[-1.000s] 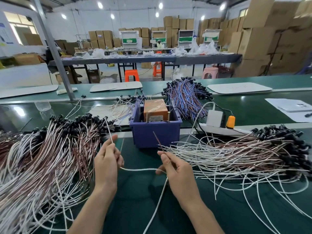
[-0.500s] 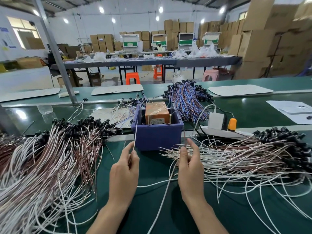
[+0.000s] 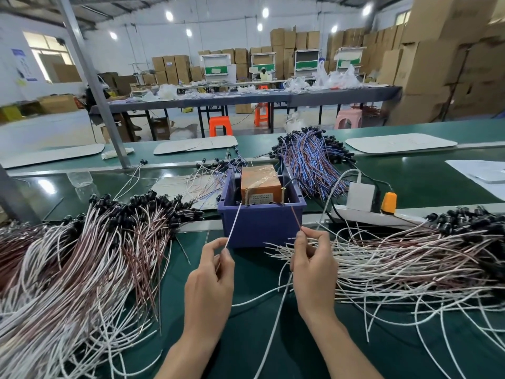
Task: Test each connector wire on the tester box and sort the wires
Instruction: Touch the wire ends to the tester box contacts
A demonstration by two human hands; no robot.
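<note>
An orange tester box (image 3: 261,181) sits inside a blue bin (image 3: 262,225) on the green bench, with two brass screw posts at its front. My left hand (image 3: 209,285) pinches the white lead (image 3: 233,224) of one connector wire; its tip reaches up to the left post. My right hand (image 3: 314,266) pinches the brown lead (image 3: 295,218), which points at the right post. The wire's white tail (image 3: 276,318) hangs down between my wrists. Big piles of white and brown wires with black connectors lie to the left (image 3: 82,255) and right (image 3: 410,255).
A bundle of blue and brown wires (image 3: 308,157) lies behind the bin. A white power strip (image 3: 366,212) with a white adapter and an orange plug lies right of the bin. Papers (image 3: 481,173) sit at the far right. A metal post (image 3: 93,83) rises at back left.
Both hands moved forward from the bench toward the bin and raised the two lead ends up to the tester's posts. The right hand now pinches the brown lead upright.
</note>
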